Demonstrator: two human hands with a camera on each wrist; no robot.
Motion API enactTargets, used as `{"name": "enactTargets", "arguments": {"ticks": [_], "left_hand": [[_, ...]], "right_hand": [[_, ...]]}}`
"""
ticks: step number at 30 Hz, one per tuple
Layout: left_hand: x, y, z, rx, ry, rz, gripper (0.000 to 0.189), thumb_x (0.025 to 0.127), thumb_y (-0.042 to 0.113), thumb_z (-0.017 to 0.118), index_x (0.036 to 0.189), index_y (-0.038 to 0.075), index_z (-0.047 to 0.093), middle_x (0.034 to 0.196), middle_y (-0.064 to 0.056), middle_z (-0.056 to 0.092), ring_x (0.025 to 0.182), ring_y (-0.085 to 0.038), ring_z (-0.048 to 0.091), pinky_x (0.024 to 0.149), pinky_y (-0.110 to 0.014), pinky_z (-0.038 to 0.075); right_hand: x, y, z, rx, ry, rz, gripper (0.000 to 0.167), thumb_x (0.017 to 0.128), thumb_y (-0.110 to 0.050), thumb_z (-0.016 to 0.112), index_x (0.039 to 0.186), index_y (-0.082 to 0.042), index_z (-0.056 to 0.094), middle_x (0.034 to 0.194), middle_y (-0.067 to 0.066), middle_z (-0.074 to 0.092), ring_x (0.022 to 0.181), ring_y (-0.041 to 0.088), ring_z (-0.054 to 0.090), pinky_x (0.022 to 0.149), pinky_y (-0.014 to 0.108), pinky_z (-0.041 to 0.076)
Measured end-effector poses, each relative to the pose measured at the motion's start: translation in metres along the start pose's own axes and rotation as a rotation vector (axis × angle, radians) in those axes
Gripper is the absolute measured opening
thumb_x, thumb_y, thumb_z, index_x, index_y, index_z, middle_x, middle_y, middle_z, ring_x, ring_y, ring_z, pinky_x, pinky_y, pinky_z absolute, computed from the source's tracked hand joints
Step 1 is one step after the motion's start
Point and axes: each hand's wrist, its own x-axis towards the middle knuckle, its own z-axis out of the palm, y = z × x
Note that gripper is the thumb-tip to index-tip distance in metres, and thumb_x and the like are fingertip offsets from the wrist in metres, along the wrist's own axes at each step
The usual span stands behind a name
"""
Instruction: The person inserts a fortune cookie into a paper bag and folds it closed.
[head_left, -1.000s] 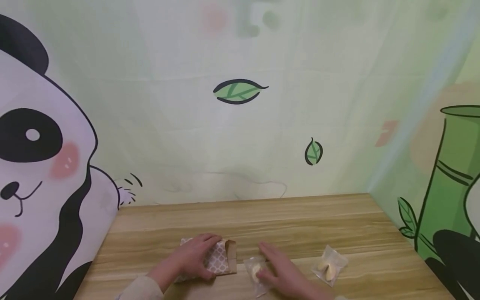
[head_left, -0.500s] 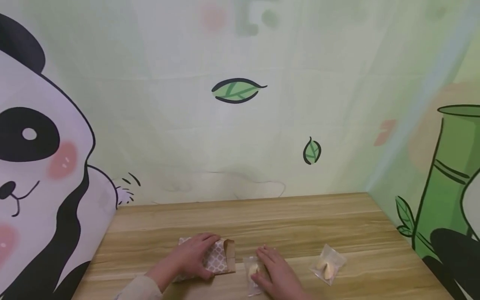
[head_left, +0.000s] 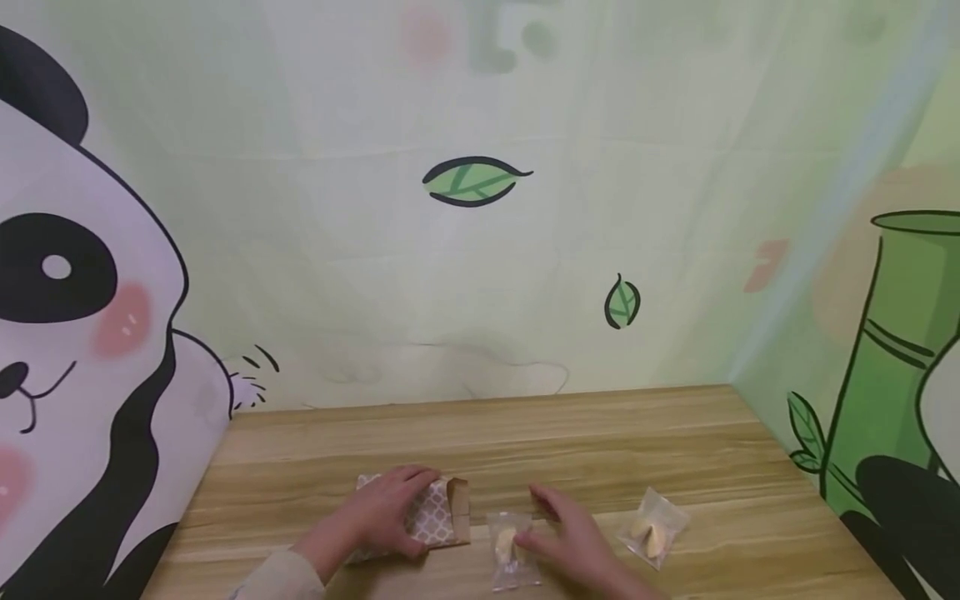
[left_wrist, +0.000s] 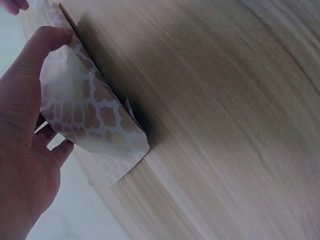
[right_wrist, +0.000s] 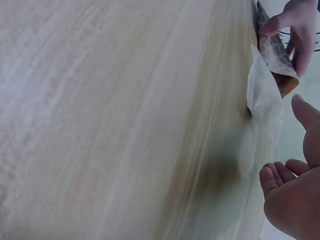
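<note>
A brown paper bag (head_left: pixel 433 515) with a white lattice print lies on its side, its mouth facing right. My left hand (head_left: pixel 386 512) grips it across the top, thumb on the near edge and fingers over the far edge. In the left wrist view the bag (left_wrist: pixel 95 107) bulges between thumb and fingers. Right of the mouth lies a clear-wrapped fortune cookie (head_left: pixel 506 546). My right hand (head_left: pixel 573 537) is beside that packet, thumb near its right edge, fingers loosely bent. From the right wrist, a gap shows between this hand (right_wrist: pixel 295 185) and the packet (right_wrist: pixel 262 92).
Farther right, a second wrapped fortune cookie (head_left: pixel 652 529) lies on the wooden table (head_left: pixel 525 442). A cloth backdrop (head_left: pixel 337 250) with panda and bamboo drawings rises behind the table and along its sides.
My right hand came to the packet with its fingers together, then moved off to the right with thumb and fingers spread. The packet lies straighter. My left hand stays on the bag.
</note>
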Motion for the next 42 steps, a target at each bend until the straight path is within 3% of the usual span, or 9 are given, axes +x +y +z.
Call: {"name": "enactTargets", "arguments": {"ticks": [10,19,28,32,36,42], "left_hand": [[-0.002,0.003,-0.003,0.008,0.009,-0.002,0.104,0.066,0.042,0.093,0.155,0.007,0.052,0.153,-0.016,0.056,0.139,-0.040,0.054,0.114,-0.061,0.048],[-0.002,0.003,-0.004,0.006,0.012,0.014,0.105,0.066,0.042,0.093,0.155,0.006,0.051,0.152,-0.016,0.056,0.138,-0.040,0.055,0.113,-0.062,0.048],[-0.001,-0.001,-0.002,0.022,0.020,0.023,0.104,0.067,0.042,0.092,0.155,0.005,0.051,0.152,-0.016,0.056,0.137,-0.039,0.055,0.113,-0.060,0.049],[-0.001,-0.001,0.000,0.018,0.008,0.018,0.104,0.067,0.042,0.092,0.155,0.007,0.051,0.153,-0.016,0.056,0.138,-0.039,0.055,0.113,-0.060,0.048],[-0.001,-0.001,0.000,0.015,0.002,0.015,0.104,0.067,0.042,0.092,0.156,0.007,0.051,0.153,-0.015,0.056,0.139,-0.039,0.054,0.114,-0.060,0.048],[-0.001,0.000,-0.002,0.017,0.000,0.015,0.104,0.067,0.042,0.092,0.156,0.007,0.051,0.153,-0.015,0.055,0.139,-0.038,0.054,0.114,-0.060,0.048]], "right_hand": [[0.001,-0.008,0.013,-0.116,0.006,0.025,0.092,0.080,-0.038,0.093,0.150,0.004,0.051,0.142,0.026,0.057,0.127,0.044,0.059,0.109,0.067,0.048],[0.003,-0.014,0.024,-0.184,0.024,-0.007,0.088,0.076,-0.034,0.096,0.144,0.003,0.055,0.137,0.021,0.058,0.122,0.038,0.061,0.106,0.063,0.053],[0.004,-0.012,0.026,-0.221,0.032,-0.037,0.072,0.077,-0.033,0.095,0.133,-0.001,0.062,0.125,0.009,0.063,0.113,0.029,0.062,0.099,0.050,0.057],[0.006,-0.010,0.025,-0.221,0.021,-0.056,0.059,0.080,-0.032,0.094,0.125,-0.005,0.066,0.116,0.003,0.063,0.102,0.020,0.062,0.089,0.036,0.057],[0.008,-0.008,0.024,-0.159,-0.002,-0.050,0.049,0.080,-0.027,0.094,0.117,-0.007,0.069,0.105,-0.001,0.062,0.090,0.011,0.059,0.078,0.025,0.054],[0.011,-0.008,0.024,-0.050,-0.010,-0.017,0.043,0.079,-0.016,0.094,0.112,-0.006,0.069,0.098,0.000,0.062,0.085,0.007,0.058,0.073,0.023,0.054]]}}
